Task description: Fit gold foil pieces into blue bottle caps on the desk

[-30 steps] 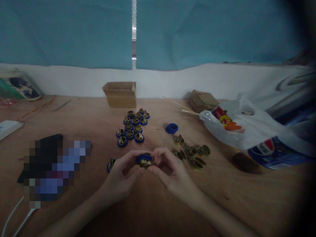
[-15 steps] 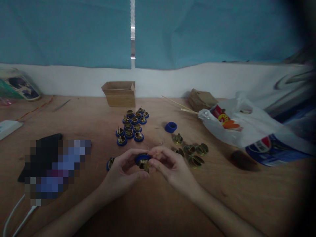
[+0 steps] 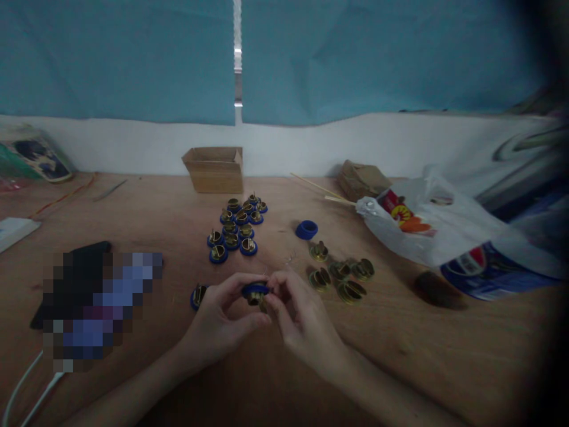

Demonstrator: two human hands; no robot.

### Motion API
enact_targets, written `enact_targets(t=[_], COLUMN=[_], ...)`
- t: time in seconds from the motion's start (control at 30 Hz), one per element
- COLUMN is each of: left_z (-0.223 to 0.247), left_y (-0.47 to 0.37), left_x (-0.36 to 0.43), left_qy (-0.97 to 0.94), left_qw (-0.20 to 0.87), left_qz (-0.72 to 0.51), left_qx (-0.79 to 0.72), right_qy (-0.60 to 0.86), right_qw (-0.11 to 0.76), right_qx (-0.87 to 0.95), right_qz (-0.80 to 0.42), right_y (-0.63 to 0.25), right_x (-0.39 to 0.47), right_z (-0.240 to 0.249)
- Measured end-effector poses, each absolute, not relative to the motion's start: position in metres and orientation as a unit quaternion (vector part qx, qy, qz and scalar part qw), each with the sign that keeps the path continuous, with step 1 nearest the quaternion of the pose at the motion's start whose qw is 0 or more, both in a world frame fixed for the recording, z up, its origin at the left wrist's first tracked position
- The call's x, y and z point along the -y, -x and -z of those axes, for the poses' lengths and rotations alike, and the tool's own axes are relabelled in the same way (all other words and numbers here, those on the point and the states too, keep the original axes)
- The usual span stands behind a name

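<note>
Between both hands is a brass piece with a blue ring (image 3: 255, 290) around its upper edge. My left hand (image 3: 220, 320) is closed on its left side, thumb below. My right hand (image 3: 300, 323) pinches it from the right with thumb and fingers. Several brass pieces in blue rings (image 3: 231, 240) stand in a cluster beyond my hands. One more ringed piece (image 3: 198, 296) lies just left of my left hand. To the right are several brass pieces without rings (image 3: 340, 271), and behind them loose blue rings (image 3: 306, 229), apparently stacked.
A small open cardboard box (image 3: 216, 177) stands at the back by the wall. At the left lie a black device (image 3: 73, 284), a blurred-out phone (image 3: 111, 308) and white cables. A plastic bag (image 3: 400, 237), a crumpled brown packet (image 3: 362, 179) and thin sticks are on the right.
My right hand has shifted slightly left and turned around the held piece, uncovering more of a brass piece behind it. My left hand has barely moved.
</note>
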State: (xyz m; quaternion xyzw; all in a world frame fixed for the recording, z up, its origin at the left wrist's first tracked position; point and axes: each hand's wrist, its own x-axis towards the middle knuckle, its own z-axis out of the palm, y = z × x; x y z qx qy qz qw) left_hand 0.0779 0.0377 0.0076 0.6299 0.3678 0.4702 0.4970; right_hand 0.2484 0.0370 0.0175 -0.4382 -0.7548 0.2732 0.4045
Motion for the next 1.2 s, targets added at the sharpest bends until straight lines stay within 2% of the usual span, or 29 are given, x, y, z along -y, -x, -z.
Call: enact_targets(t=[0.27, 0.53, 0.7, 0.87, 1.03, 1.13, 1.2], left_z=[-0.003, -0.005, -0.002, 0.004, -0.002, -0.010, -0.013], left_y=[-0.080, -0.074, -0.080, -0.083, -0.079, -0.077, -0.075], left_x=[-0.038, -0.044, -0.035, -0.031, -0.038, -0.042, -0.045], left_qy=[-0.645, -0.641, -0.630, -0.624, -0.572, -0.560, -0.561], left_qw=[0.471, 0.456, 0.497, 0.508, 0.522, 0.497, 0.460], left_qz=[-0.475, -0.490, -0.475, -0.492, -0.516, -0.524, -0.532], left_qx=[-0.370, -0.377, -0.361, -0.332, -0.366, -0.406, -0.437], right_qy=[0.423, 0.406, 0.452, 0.444, 0.387, 0.376, 0.396], right_qw=[0.368, 0.388, 0.422, 0.397, 0.347, 0.331, 0.364], right_qx=[0.778, 0.772, 0.681, 0.647, 0.578, 0.557, 0.540], right_qz=[-0.282, -0.297, -0.393, -0.475, -0.629, -0.662, -0.647], right_y=[-0.246, -0.249, -0.256, -0.257, -0.258, -0.260, -0.263], right_x=[-0.032, -0.033, -0.044, -0.052, -0.053, -0.054, -0.056], right_z=[-0.018, -0.024, -0.028, -0.029, -0.032, -0.034, -0.036])
